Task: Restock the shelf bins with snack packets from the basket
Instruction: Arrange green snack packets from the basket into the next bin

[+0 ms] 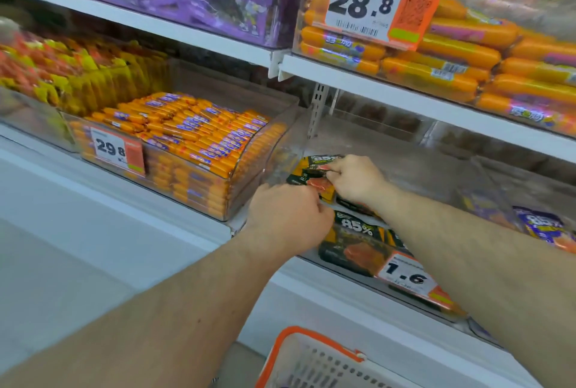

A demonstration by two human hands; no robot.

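Note:
Both my hands reach into a clear shelf bin (pixel 436 175) at the middle right. My right hand (pixel 355 180) pinches the top edge of black and orange snack packets (pixel 314 172) held upright in the bin. My left hand (pixel 286 216) has curled fingers at the lower left of the same packets; its fingertips are hidden. More of these packets, marked 85% (pixel 355 241), lie flat at the front of the bin behind a 1.6 price tag (pixel 408 275). The white basket with an orange rim (pixel 299 344) sits below at the bottom edge.
To the left stands a clear bin full of orange sausage sticks (pixel 193 144) with a 29.8 tag. The shelf above (pixel 405 91) holds big orange sausages and a 28.8 tag. Purple packets (pixel 542 225) lie in the bin at the right. A white ledge (pixel 109 216) runs below the bins.

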